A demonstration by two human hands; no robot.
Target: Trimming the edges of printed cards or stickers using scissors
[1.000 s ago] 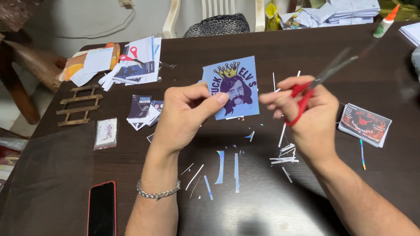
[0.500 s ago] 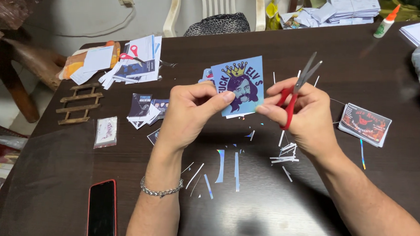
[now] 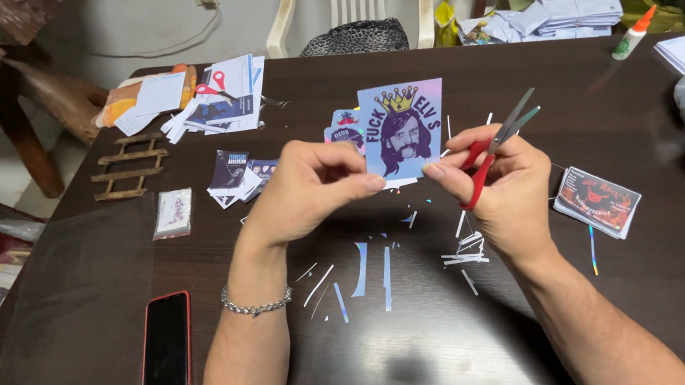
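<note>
A pale blue sticker (image 3: 400,129) printed with a crowned, bearded face stands upright above the dark bench (image 3: 443,357), pinched at its lower edge between the two hands: the left hand (image 3: 309,190) is clamped on its lower left corner with thumb and forefinger, and the right hand (image 3: 501,186) presses a thumb against its lower right corner. The right hand's fingers are also closed through the loops of red-handled scissors (image 3: 497,145), whose blades point up and away just beside the sticker's right edge. Thin paper trimmings (image 3: 369,269) lie on the bench below the hands, a black phone (image 3: 167,342) lies near the left forearm, and a stack of dark cards (image 3: 598,202) sits just right of the right hand.
</note>
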